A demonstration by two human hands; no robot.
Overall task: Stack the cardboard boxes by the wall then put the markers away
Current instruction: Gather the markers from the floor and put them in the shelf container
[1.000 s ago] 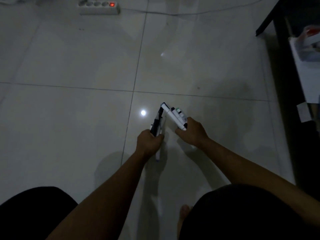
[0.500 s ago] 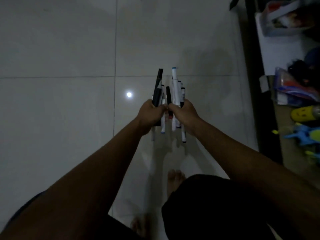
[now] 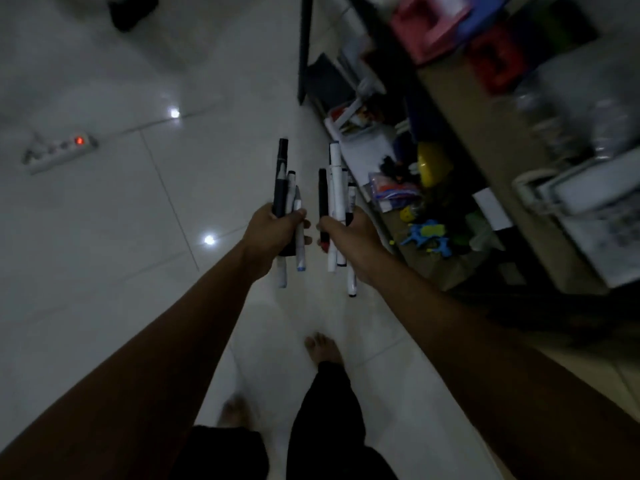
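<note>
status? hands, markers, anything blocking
Left hand grips a bundle of markers. Right hand grips a second marker bundle. Both off the floor. Power strip well to the left, not in the way.

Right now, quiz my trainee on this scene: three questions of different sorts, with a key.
1. True or false: the left hand holds nothing.
2. Which lies on the floor at the left? A) power strip B) kettle C) shoe
3. Fill in: the right hand grips a bundle of ____.

Key:
1. False; it grips markers.
2. A.
3. Markers.
</note>
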